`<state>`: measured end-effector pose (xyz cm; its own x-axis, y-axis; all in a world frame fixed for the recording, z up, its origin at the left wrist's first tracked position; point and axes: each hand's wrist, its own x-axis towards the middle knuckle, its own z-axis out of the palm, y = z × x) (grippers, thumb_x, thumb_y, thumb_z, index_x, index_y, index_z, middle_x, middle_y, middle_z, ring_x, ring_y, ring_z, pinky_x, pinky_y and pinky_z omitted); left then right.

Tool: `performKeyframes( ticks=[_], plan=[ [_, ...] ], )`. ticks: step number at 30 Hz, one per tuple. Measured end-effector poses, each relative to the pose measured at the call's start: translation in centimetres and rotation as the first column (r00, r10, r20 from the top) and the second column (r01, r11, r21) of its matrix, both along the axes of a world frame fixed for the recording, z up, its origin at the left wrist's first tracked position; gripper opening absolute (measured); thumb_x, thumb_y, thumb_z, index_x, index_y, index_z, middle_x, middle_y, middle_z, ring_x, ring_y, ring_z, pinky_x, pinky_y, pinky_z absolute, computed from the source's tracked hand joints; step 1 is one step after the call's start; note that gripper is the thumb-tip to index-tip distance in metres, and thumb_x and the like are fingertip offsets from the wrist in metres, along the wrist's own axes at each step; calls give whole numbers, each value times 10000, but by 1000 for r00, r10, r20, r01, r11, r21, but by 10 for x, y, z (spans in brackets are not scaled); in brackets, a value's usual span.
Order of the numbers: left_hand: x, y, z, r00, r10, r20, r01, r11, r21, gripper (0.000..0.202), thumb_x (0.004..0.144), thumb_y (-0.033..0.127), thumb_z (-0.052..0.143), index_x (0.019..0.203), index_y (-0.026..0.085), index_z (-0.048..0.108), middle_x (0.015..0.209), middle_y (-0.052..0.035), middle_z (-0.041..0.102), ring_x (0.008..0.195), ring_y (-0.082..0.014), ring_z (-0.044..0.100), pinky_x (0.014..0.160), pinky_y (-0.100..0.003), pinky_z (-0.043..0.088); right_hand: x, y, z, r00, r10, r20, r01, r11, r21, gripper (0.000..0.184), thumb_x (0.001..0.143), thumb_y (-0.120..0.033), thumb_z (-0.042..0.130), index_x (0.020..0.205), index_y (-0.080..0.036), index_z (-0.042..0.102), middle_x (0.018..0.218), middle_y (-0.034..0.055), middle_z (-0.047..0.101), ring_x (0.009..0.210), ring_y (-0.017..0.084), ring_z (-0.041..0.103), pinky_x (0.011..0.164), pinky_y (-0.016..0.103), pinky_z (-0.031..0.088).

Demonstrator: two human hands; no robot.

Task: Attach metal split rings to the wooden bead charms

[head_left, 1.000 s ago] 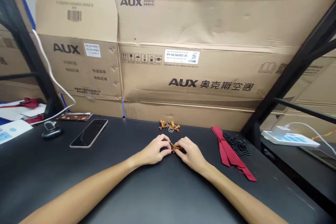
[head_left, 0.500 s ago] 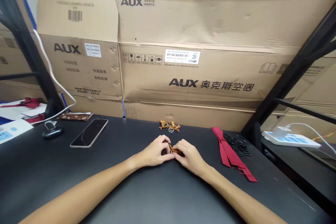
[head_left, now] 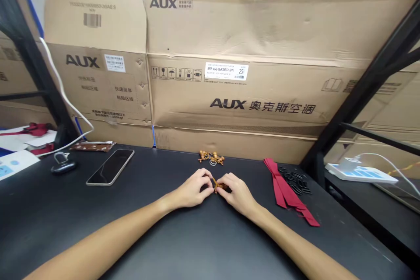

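Observation:
Between my two hands, just above or on the black tabletop, is a small brown beaded cord (head_left: 215, 187) with a round bead at its lower end. My left hand (head_left: 196, 189) is closed, its thumb and fingers pinching at the cord's left side. My right hand (head_left: 236, 192) is closed around the other side, where a darker brown part is mostly hidden by the fingers. Beyond the hands lies a little pile of wooden bead keychains (head_left: 211, 156) with metal rings.
Red fabric strips (head_left: 290, 194) and black plastic buckles (head_left: 297, 181) lie at right. A phone (head_left: 110, 167), a black case (head_left: 63, 164) and a brown packet (head_left: 93, 146) are at left. Cardboard (head_left: 229, 92) walls the back; a power strip (head_left: 361, 172) is far right.
My left thumb has shifted slightly up and away from the right fingertips, so more of the cord and its bead now show between the hands. The view has moved a little.

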<state>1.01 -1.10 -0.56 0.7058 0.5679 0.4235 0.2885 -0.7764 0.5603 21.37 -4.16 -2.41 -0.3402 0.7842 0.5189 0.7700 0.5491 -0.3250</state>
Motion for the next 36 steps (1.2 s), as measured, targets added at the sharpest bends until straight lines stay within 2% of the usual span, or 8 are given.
performKeyframes(
  ticks=[3,7,11,16,22,25,31,36],
  plan=[
    [0,0,-1,1000,10,-19,-10,1000,4,130,873,274,567,789,180,598,1081,-63,531,1017,-188,531,940,-329,431,0,-2,1,996,89,-18,-88,996,8,74,850,-183,561,834,-213,626,771,30,624,741,175,554,673,285,467],
    [0,-1,-1,999,14,-50,-13,1000,28,146,889,243,529,778,177,597,1086,-70,533,1022,-197,521,932,-339,436,-3,-5,3,991,132,-9,-132,991,27,60,855,-196,566,839,-212,622,760,34,619,736,179,553,658,285,465],
    [0,-2,2,998,0,-62,3,999,48,166,911,220,474,800,181,591,1094,-72,538,1017,-194,515,928,-339,439,-3,-4,4,995,92,21,-93,995,38,66,858,-210,562,832,-217,622,768,32,630,727,176,562,665,287,458],
    [0,-3,3,999,-9,-32,10,999,38,168,924,214,449,829,187,585,1095,-69,536,1017,-187,514,940,-332,430,0,0,0,997,-63,36,62,997,42,108,865,-240,543,792,-213,619,741,26,621,694,172,554,649,290,432],
    [0,-3,1,999,-4,-44,5,999,42,119,887,249,533,797,187,580,1076,-60,540,1016,-193,520,940,-341,430,-2,-2,0,998,25,56,-27,999,37,69,862,-219,563,836,-210,626,762,21,635,729,172,555,691,305,395],
    [0,-3,2,998,-7,-58,10,999,52,139,900,241,503,807,190,593,1084,-67,543,1018,-199,519,936,-346,432,-2,-3,2,996,62,64,-65,997,44,68,870,-214,564,839,-213,624,765,19,642,732,167,562,698,304,379],
    [-1,-3,4,1000,-23,-21,23,1000,14,130,911,244,494,883,202,614,1117,-65,531,1061,-195,513,983,-338,409,3,2,0,992,-83,91,76,994,78,97,873,-227,548,805,-208,616,805,29,663,735,172,578,686,308,350],
    [-1,-4,2,999,11,-35,-11,1000,21,117,880,286,554,835,197,614,1096,-63,533,1041,-202,519,962,-344,420,3,1,0,997,-6,74,4,999,34,94,880,-239,555,823,-208,622,804,25,658,759,169,581,693,304,362]
  ],
)
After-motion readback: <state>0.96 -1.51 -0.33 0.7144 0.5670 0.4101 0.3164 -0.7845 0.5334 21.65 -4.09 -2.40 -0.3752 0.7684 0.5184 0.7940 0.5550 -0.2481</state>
